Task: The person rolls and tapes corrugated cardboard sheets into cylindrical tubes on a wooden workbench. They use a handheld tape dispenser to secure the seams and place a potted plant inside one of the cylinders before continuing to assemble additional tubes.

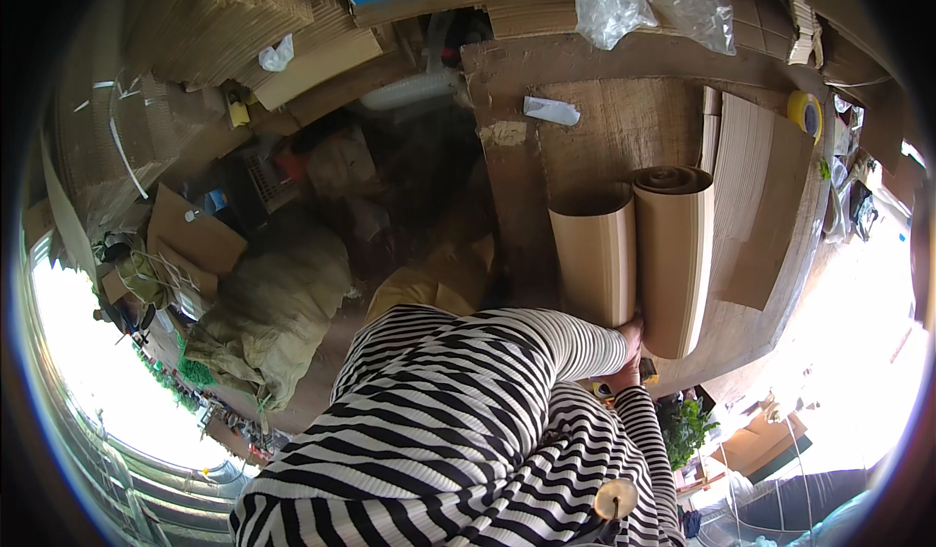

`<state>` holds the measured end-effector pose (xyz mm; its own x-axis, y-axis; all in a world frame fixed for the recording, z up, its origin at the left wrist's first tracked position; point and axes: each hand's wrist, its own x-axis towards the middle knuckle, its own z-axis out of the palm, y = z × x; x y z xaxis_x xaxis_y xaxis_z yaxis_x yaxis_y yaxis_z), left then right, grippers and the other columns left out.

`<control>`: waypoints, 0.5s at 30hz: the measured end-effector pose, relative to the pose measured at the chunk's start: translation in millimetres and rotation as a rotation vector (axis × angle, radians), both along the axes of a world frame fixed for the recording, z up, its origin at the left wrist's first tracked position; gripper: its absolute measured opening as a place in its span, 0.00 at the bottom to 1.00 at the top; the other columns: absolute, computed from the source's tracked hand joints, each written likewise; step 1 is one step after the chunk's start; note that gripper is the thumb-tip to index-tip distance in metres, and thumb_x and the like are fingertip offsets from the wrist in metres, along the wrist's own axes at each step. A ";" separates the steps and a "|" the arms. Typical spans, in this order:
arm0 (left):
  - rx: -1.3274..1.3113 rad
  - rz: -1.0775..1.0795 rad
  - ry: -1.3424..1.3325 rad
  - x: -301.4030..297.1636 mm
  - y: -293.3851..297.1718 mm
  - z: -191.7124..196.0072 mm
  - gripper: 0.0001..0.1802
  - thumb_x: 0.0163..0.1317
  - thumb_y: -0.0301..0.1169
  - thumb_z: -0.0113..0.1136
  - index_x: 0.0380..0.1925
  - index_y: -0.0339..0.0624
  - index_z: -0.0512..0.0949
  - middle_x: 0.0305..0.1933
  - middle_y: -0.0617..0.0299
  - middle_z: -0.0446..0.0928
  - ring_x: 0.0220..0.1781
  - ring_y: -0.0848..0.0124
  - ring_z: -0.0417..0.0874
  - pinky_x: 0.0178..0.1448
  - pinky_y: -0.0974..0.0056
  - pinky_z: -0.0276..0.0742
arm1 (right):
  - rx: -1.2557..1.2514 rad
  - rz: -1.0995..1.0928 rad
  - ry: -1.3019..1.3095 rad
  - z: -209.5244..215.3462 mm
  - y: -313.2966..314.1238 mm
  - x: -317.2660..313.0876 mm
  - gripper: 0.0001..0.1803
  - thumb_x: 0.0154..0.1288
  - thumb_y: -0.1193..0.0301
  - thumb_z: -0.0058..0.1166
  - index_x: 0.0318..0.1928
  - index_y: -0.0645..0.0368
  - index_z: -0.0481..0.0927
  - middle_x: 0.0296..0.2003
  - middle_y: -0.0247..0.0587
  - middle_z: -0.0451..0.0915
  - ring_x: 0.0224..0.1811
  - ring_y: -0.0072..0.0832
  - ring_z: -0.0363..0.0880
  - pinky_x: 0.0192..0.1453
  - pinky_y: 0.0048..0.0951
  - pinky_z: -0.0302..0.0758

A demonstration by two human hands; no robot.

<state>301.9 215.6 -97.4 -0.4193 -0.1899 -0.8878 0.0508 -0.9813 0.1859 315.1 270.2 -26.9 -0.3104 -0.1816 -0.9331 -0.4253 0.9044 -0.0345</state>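
Two rolls of brown corrugated cardboard rest side by side on a wooden work table (624,118). The left roll (597,264) is a wide open tube; the right roll (675,264) is wound in a tight spiral. My left arm reaches across to the right, and my left hand (633,336) is at the near end of the rolls, around where they meet. My right hand (622,377) lies just below it, close against it. The fingers of both hands are mostly hidden, so their grip does not show. A small yellow and dark object (602,389) is beside my right hand.
Flat corrugated sheets (756,191) and a yellow tape roll (805,114) lie on the table's right side. A white slip (552,110) is farther back. Stacked cardboard (229,20) stands far left, with a large cloth sack (273,298) on the floor.
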 end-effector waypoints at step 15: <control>1.715 2.394 -0.297 3.6 -100.3 87.0 0.27 0.61 0.36 0.67 0.62 0.47 0.81 0.67 0.60 0.77 0.73 0.59 0.71 0.80 0.45 0.60 | -0.008 -0.131 0.162 15.1 -8.5 32.3 0.67 0.52 0.38 0.71 0.81 0.59 0.48 0.78 0.51 0.57 0.83 0.47 0.51 0.85 0.50 0.49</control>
